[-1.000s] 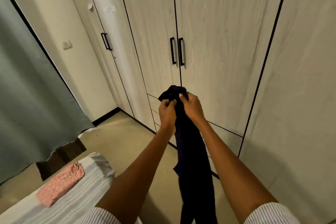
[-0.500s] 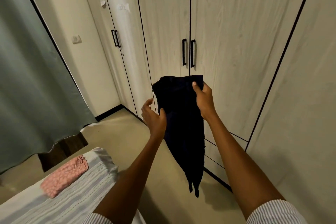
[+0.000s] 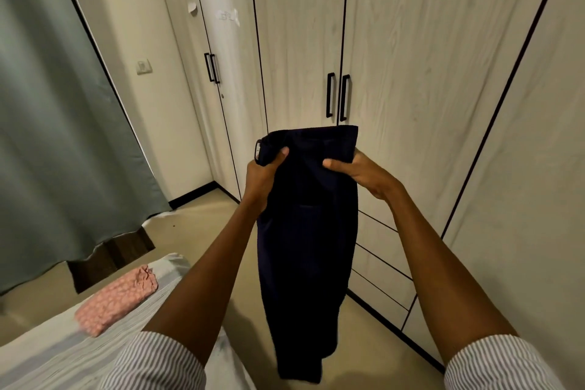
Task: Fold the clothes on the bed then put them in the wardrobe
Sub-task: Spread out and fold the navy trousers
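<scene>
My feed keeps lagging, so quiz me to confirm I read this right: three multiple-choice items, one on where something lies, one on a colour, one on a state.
1. Where is the folded pink garment?
A. on the bed
B. on the floor
C. hanging on a door handle

2. What colour is the garment held up by both hands?
A. white
B. dark navy
C. red

3. The wardrobe doors are:
A. all shut
B. one wide open
C. removed

Answers:
1 A, it rests on the striped bed sheet at lower left.
2 B, the cloth pinched by the left hand and right hand is dark navy.
3 A, every panel sits flush, handles side by side.
</scene>
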Available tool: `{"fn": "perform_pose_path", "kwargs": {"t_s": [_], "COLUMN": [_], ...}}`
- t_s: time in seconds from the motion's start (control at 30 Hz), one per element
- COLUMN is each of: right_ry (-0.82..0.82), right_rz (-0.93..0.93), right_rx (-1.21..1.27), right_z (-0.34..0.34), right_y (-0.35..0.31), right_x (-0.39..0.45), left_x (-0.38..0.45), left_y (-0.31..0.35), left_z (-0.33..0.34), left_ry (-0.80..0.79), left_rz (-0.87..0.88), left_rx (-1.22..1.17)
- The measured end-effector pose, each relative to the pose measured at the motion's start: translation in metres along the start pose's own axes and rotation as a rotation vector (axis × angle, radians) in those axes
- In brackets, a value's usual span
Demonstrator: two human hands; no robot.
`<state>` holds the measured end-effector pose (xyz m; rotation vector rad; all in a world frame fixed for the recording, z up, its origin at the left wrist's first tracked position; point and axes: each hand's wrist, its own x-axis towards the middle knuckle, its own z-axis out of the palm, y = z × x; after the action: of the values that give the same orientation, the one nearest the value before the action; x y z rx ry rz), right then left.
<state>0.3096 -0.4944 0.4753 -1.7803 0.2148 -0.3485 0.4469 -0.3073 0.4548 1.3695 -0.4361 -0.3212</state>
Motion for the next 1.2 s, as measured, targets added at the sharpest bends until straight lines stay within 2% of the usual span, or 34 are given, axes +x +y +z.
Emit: {"fn": "perform_pose_path", "kwargs": {"t_s": [0.07,0.13,0.17,0.23,0.3,0.33,0.4,0.47,0.6,0.67,0.77,0.93,1.0,1.07,1.13,1.2], "right_ry": [-0.009,0.053,0.071,0.101,0.114,0.095,0.004,-0.093,-0.215,-0.288,-0.325,-0.346,-0.273,-0.13,0.016,0.078], "right_rz": [0.068,0.101,0.114,0.135,0.163,0.194,0.265,0.321,0.358,0.354,0.334,0.249,0.176,0.083,-0.023,-0.11], "right_rx": [-0.15,-0.291,-0.37,-0.409,-0.254,-0.144,0.064,0.189,0.256,0.198,0.055,0.016,0.076,0.171,0.287,0.376], "right_z": [0.0,0.003,0.006,0.012,0.018,0.022,0.026,0.031,0.045,0.056,0.081,0.135,0.164,0.197,0.232,0.26], "right_y": [0.003,0.003,0.001,-0.002,-0.007,-0.01,-0.014,-0.015,-0.031,-0.048,-0.076,-0.12,-0.132,-0.139,-0.145,-0.154], "right_x": [0.002,0.005,0.006,0.007,0.007,0.005,0.002,0.001,0.002,0.006,0.018,0.049,0.061,0.077,0.089,0.097], "left_x": [0.0,0.004,0.005,0.011,0.011,0.008,0.005,-0.003,-0.03,-0.042,-0.055,-0.073,-0.077,-0.077,-0.076,-0.079], "left_y": [0.006,0.008,0.011,0.021,0.039,0.049,0.059,0.061,0.064,0.071,0.092,0.136,0.152,0.167,0.178,0.184], "left_z": [-0.002,-0.015,-0.025,-0.046,-0.065,-0.075,-0.094,-0.112,-0.135,-0.145,-0.164,-0.215,-0.232,-0.243,-0.253,-0.259], "left_ry": [0.069,0.076,0.048,-0.15,-0.412,-0.495,-0.512,-0.471,-0.464,-0.426,-0.4,-0.285,-0.161,-0.024,0.145,0.331], "left_rz": [0.013,0.027,0.028,-0.02,-0.126,-0.157,-0.144,-0.147,-0.362,-0.433,-0.491,-0.448,-0.36,-0.249,-0.088,0.105], "left_rx": [0.088,0.4,0.583,0.765,0.781,0.809,0.869,0.81,0.373,0.255,0.214,0.123,0.088,0.096,0.14,0.142]}}
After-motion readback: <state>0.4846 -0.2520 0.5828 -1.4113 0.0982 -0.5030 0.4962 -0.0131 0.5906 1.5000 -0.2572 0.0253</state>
